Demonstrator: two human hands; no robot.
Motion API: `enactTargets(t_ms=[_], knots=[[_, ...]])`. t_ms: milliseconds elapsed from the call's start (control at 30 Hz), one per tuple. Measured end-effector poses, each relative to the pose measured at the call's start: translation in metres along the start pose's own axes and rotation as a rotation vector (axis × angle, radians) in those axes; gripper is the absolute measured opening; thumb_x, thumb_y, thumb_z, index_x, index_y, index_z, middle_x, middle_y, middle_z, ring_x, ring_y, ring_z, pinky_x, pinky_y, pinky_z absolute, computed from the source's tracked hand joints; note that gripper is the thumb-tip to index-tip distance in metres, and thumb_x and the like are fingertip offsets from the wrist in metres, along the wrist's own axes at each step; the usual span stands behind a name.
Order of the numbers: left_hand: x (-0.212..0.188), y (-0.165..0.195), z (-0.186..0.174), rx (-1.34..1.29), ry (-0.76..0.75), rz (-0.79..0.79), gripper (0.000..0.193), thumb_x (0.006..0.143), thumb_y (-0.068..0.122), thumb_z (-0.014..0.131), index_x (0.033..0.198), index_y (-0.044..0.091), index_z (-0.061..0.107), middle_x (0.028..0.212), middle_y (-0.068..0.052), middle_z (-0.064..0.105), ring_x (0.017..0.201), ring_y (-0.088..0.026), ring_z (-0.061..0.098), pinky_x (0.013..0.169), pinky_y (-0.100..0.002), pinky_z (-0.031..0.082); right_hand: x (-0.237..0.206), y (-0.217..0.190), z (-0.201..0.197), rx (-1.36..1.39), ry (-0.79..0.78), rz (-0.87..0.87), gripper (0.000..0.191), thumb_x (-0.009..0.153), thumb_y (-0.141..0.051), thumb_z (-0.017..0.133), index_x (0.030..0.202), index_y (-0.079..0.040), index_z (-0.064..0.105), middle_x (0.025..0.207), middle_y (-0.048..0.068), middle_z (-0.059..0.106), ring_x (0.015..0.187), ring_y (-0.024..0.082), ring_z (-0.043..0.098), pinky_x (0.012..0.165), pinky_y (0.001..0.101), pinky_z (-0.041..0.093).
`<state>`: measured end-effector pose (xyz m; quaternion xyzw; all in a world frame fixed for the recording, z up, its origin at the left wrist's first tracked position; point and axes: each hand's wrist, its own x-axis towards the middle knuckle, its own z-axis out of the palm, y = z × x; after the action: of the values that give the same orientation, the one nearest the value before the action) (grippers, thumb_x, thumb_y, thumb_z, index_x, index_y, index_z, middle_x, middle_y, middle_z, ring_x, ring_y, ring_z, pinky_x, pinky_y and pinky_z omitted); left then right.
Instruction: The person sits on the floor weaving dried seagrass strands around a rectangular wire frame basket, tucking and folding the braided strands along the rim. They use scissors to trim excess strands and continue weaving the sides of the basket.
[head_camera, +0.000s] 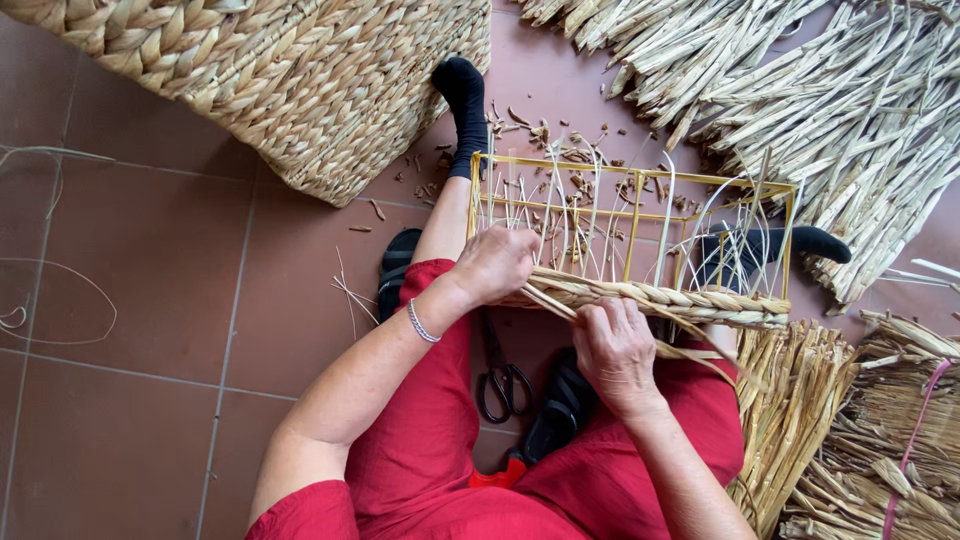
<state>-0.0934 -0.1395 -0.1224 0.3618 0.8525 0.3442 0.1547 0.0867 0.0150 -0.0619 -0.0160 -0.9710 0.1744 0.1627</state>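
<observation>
A yellow wire frame (630, 180) with thin upright white strands stands between my legs on the floor. A thick braid of dried straw (680, 300) runs along the frame's near side. My left hand (495, 262) grips the braid's left end at the frame's corner. My right hand (615, 345) is closed on loose straw strands just below the braid. A silver bracelet (420, 322) circles my left wrist. I wear red clothes and black socks (462, 95).
Black scissors (503, 380) lie on the tiles between my knees. A large woven straw basket (290, 70) fills the upper left. Piles of dried straw (850, 100) lie at the upper right, and bundles (870, 430) at the lower right. Straw scraps litter the floor.
</observation>
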Motion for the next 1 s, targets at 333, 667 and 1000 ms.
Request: enactTargets(t_ms=[333, 667, 1000], knots=[[-0.017, -0.016, -0.027, -0.493, -0.231, 0.071, 0.044, 0.086, 0.006, 0.067, 0.129, 0.007, 0.067, 0.099, -0.006, 0.073, 0.079, -0.011, 0.065, 0.074, -0.03, 0.056, 0.044, 0.002, -0.057, 0.145, -0.018, 0.006, 0.019, 0.088, -0.002, 0.074, 0.106, -0.006, 0.07, 0.095, 0.011, 0.071, 0.083, 0.028, 0.069, 0.072, 0.0385, 0.056], [-0.021, 0.019, -0.028, -0.047, -0.205, 0.184, 0.036, 0.084, 0.029, 0.078, 0.104, 0.003, 0.065, 0.098, -0.013, 0.062, 0.097, -0.028, 0.062, 0.088, -0.04, 0.052, 0.088, 0.012, -0.053, -0.137, -0.24, 0.136, 0.017, 0.097, -0.028, 0.072, 0.097, -0.013, 0.079, 0.078, 0.007, 0.074, 0.066, 0.025, 0.067, 0.061, 0.0394, 0.052], [-0.028, 0.028, -0.036, -0.359, -0.004, 0.162, 0.037, 0.099, 0.015, 0.062, 0.135, 0.007, 0.059, 0.111, -0.013, 0.063, 0.093, -0.029, 0.065, 0.084, -0.037, 0.055, 0.091, 0.058, -0.041, 0.202, -0.584, 0.517, 0.03, 0.087, -0.043, 0.072, 0.101, -0.016, 0.079, 0.078, 0.009, 0.078, 0.074, 0.026, 0.076, 0.072, 0.0412, 0.057]])
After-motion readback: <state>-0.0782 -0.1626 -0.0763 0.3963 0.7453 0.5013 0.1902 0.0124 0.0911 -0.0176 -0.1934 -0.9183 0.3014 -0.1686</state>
